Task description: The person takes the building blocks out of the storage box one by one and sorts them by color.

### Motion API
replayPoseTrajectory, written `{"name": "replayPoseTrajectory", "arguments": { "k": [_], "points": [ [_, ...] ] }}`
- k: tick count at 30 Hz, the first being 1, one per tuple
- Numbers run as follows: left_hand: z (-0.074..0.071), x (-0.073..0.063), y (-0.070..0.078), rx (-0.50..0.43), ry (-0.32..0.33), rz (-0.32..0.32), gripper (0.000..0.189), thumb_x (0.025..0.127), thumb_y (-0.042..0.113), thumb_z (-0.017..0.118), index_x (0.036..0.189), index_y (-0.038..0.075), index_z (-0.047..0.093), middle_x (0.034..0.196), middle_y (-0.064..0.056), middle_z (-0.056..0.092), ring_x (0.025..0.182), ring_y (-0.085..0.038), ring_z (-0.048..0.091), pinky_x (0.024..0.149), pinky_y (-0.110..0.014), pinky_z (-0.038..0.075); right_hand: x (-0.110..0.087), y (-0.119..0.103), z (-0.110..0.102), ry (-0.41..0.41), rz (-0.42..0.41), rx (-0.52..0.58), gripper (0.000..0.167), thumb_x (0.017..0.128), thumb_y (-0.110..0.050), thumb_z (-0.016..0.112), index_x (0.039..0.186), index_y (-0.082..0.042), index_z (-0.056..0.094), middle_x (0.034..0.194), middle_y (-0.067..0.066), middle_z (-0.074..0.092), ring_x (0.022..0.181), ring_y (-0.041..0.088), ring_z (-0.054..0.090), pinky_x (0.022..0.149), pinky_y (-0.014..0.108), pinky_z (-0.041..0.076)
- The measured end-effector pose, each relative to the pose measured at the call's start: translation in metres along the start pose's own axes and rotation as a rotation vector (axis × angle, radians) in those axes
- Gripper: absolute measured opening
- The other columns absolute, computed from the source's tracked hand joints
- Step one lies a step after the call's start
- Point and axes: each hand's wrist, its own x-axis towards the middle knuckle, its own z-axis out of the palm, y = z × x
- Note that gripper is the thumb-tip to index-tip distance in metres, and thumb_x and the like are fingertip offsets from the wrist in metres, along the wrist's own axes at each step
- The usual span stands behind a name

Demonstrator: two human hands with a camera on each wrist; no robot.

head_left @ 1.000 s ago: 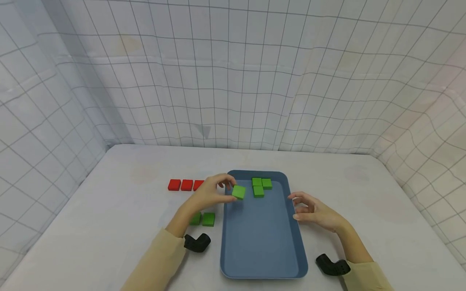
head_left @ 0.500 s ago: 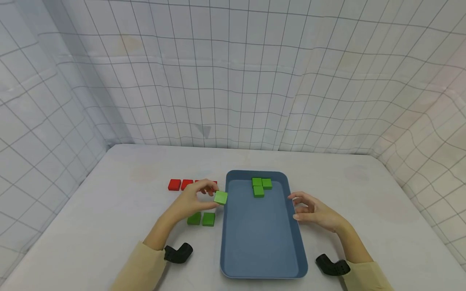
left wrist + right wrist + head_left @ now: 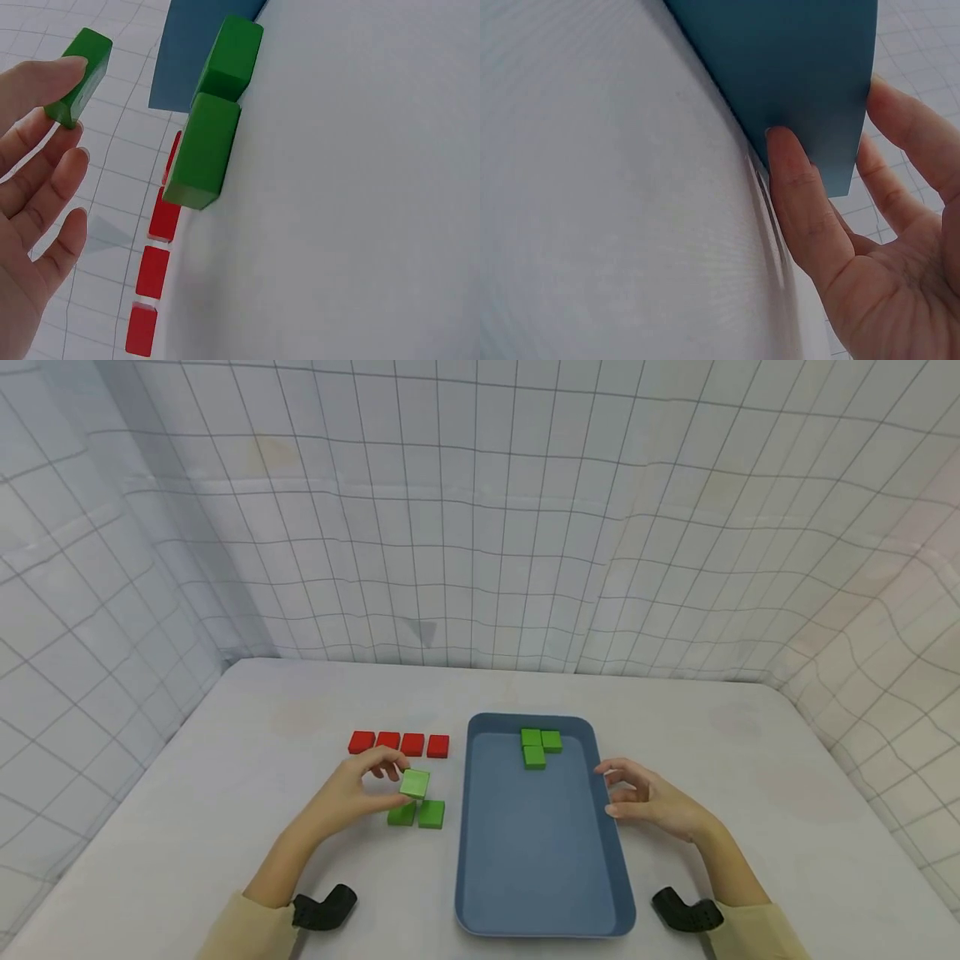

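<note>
My left hand (image 3: 347, 792) pinches a small green block (image 3: 415, 783) between thumb and fingers. It holds the block over two more green blocks (image 3: 431, 814) on the table, left of the blue tray. In the left wrist view the held green block (image 3: 91, 56) stands clear of that pair, with the other fingers loosely spread below it. The blue tray (image 3: 540, 852) has three green blocks (image 3: 535, 757) grouped near its far end. Along the tray's right side rests my right hand (image 3: 652, 803), its relaxed fingertips at the wall, as the right wrist view shows close up.
Several red blocks (image 3: 412, 744) form a row on the white table (image 3: 187, 827), behind the left hand. A white sheet with grid lines (image 3: 420, 527) hangs behind and at both sides. Black wrist-worn pieces (image 3: 325, 910) sit at both sleeves.
My left hand has drawn back leftward from above the tray, still carrying the green block, to over the two green blocks on the table. The right hand stays in place.
</note>
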Motion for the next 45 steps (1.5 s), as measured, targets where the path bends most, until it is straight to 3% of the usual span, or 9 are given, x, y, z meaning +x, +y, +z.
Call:
{"name": "replayPoseTrajectory", "arguments": {
  "k": [3,10,23,29,45],
  "points": [
    [-0.003,-0.006,-0.004,0.011,0.004,0.011,0.034,0.071,0.011,0.077,0.099,0.015,0.058,0.090,0.006,0.058,0.082,-0.018,0.056,0.076,-0.034,0.045,0.000,0.000,0.001,0.004,0.000,-0.006,0.058,0.086,-0.009,0.063,0.135,-0.003,0.033,0.127,0.026,0.033,0.102,0.022,0.051,0.080,0.032,0.049],
    [-0.012,-0.020,-0.011,0.059,0.024,-0.043,0.036,0.070,0.009,0.077,0.100,0.016,0.058,0.092,0.007,0.057,0.083,-0.009,0.054,0.074,-0.028,0.045,-0.001,0.000,0.001,0.003,0.007,0.003,0.056,0.086,-0.009,0.061,0.135,-0.003,0.033,0.127,0.025,0.033,0.104,0.025,0.049,0.082,0.033,0.049],
    [-0.023,-0.035,-0.022,0.084,0.018,-0.078,0.035,0.070,0.010,0.078,0.099,0.011,0.059,0.090,0.004,0.058,0.081,-0.012,0.053,0.073,-0.025,0.044,-0.001,-0.003,0.002,0.003,0.004,0.003,0.055,0.087,-0.008,0.060,0.135,-0.003,0.033,0.128,0.025,0.033,0.105,0.024,0.049,0.082,0.032,0.048],
    [-0.025,-0.038,-0.026,0.074,0.003,-0.119,0.035,0.071,0.011,0.078,0.100,0.009,0.059,0.089,0.004,0.058,0.080,-0.011,0.053,0.072,-0.025,0.044,-0.001,-0.004,0.002,0.007,0.006,0.009,0.056,0.087,-0.008,0.061,0.135,-0.003,0.033,0.129,0.025,0.032,0.106,0.025,0.048,0.082,0.033,0.048],
    [-0.021,-0.040,-0.031,0.087,-0.038,-0.122,0.034,0.069,0.009,0.078,0.098,0.008,0.060,0.085,0.006,0.057,0.077,-0.007,0.051,0.073,-0.024,0.041,-0.001,-0.002,0.001,0.005,0.003,0.021,0.056,0.086,-0.007,0.061,0.134,-0.005,0.034,0.127,0.021,0.033,0.104,0.021,0.050,0.082,0.034,0.049]
  ]
}}
